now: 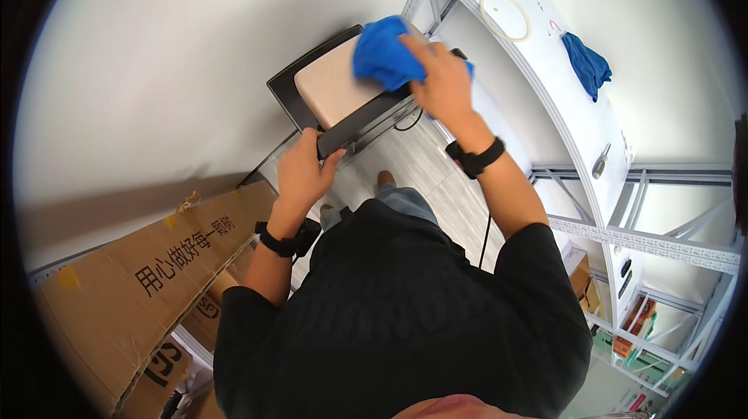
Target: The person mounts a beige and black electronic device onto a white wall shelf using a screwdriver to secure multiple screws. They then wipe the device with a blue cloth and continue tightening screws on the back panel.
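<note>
My right hand [444,84] presses a bunched blue cloth [384,53] onto a cream-coloured block with rounded corners [331,82]. The cloth covers the block's right part and looks slightly blurred. Beneath the block is a black rectangular base [290,100], its rim showing on the left and far sides. My left hand [304,166] is closed round the near-left end of a dark flat bar [362,124] along the base's near side. Black bands sit on both wrists. What lies under the cloth is hidden.
To the right stands a white metal rack, its upper shelf [538,53] holding a pale ring [505,16], another blue cloth [586,66] and a grey-handled screwdriver [601,160]. Cardboard boxes [109,286] fill the lower left. A white wall [171,53] rises behind the base. A black cable [485,241] hangs near my right leg.
</note>
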Action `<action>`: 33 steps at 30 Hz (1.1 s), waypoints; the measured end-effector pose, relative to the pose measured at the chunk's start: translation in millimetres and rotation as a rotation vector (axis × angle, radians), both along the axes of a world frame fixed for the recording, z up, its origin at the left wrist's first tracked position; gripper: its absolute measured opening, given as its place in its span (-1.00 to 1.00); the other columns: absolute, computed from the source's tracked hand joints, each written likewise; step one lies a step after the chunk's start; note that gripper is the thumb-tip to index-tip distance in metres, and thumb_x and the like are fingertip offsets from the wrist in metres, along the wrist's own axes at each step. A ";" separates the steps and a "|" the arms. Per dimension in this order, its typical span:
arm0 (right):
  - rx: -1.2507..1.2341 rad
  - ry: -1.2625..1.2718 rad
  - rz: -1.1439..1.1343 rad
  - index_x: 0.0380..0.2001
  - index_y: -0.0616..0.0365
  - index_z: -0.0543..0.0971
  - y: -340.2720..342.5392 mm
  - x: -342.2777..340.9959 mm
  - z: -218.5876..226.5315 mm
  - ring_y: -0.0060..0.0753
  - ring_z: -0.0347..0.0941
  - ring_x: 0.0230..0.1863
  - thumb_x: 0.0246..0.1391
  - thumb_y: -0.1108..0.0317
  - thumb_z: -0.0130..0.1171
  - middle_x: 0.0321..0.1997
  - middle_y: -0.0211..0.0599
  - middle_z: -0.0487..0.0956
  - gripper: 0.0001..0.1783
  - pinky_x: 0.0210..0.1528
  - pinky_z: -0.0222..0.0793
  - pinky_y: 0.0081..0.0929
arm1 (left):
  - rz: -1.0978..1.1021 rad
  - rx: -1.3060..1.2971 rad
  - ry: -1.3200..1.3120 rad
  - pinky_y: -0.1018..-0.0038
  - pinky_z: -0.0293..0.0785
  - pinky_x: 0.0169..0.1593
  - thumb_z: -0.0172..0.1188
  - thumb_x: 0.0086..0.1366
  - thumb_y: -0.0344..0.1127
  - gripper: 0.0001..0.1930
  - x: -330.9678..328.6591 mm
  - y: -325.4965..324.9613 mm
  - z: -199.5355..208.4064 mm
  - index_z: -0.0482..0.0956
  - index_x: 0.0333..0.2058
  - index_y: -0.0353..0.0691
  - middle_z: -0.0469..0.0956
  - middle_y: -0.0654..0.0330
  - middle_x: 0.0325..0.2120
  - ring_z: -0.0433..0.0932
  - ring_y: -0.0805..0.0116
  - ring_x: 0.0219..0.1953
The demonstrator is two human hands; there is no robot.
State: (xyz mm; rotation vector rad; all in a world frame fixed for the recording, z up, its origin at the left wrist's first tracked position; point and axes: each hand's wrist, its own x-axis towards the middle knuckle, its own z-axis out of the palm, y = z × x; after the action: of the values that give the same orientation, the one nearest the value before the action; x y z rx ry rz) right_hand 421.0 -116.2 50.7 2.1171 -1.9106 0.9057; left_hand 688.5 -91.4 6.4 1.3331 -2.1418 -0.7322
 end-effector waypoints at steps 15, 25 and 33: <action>0.029 -0.218 0.245 0.02 -0.08 0.52 33.4 116.3 0.9 -0.05 0.48 -0.33 -0.47 0.49 0.24 -0.31 -0.19 0.50 -0.25 -0.26 0.39 -0.28 | -0.054 -0.070 0.056 0.19 0.46 -0.13 0.30 0.09 -0.27 -0.52 10.0 -4.8 -26.0 0.42 -0.01 -0.25 0.56 -0.05 -0.27 0.53 -0.08 -0.17; 0.029 -0.275 0.405 0.02 0.04 0.49 38.0 90.5 5.2 -0.07 0.48 -0.28 -0.47 0.55 0.27 -0.30 -0.21 0.52 -0.24 -0.22 0.37 -0.28 | 0.075 0.054 0.385 0.39 0.48 -0.12 0.33 0.13 -0.31 -0.64 4.1 10.0 -31.3 0.54 -0.12 -0.34 0.60 0.09 -0.24 0.58 0.27 -0.17; -0.038 -0.221 0.031 0.06 -0.05 0.45 -6.1 -41.0 -12.1 0.01 0.48 -0.12 -0.37 0.59 0.13 -0.17 -0.14 0.55 -0.26 -0.12 0.43 -0.27 | 0.096 0.122 0.343 0.55 0.51 -0.30 0.39 0.08 -0.33 -0.65 -1.0 6.0 -20.5 0.55 -0.20 -0.38 0.63 0.11 -0.44 0.59 0.46 -0.40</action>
State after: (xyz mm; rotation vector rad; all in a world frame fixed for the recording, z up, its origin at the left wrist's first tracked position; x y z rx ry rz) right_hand 380.0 -122.3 38.6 2.1077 -1.9454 1.2182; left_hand 687.5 -85.4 -14.0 1.2572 -1.7759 -0.9869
